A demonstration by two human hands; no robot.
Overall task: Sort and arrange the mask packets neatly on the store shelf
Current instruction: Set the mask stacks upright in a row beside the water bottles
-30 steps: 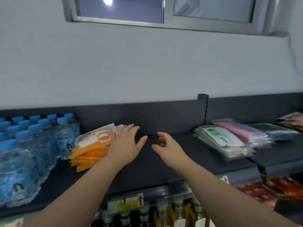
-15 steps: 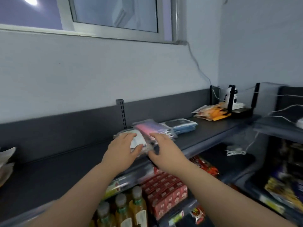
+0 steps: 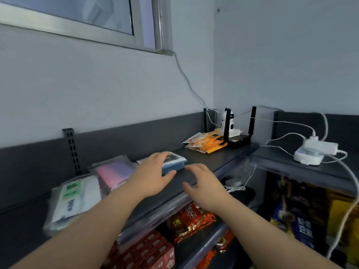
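Three stacks of mask packets lie side by side on the dark shelf (image 3: 209, 162): a white and green stack (image 3: 73, 199) at the left, a pink and purple stack (image 3: 114, 171) in the middle, and a blue stack (image 3: 174, 162) at the right. My left hand (image 3: 153, 174) lies flat on the blue stack with straight fingers and the thumb along its front edge. My right hand (image 3: 202, 183) hovers just right of that stack above the shelf's front edge, fingers loosely bent and holding nothing.
An orange and white packet pile (image 3: 204, 143) lies farther right, beside a black router (image 3: 240, 139) and a white camera (image 3: 227, 122). White cables and a power adapter (image 3: 314, 153) sit on the side shelf. Snack packs (image 3: 188, 220) fill the lower shelves.
My view has swung to the right. Both hands have left the white and green stack and moved right, the left one onto the blue stack.
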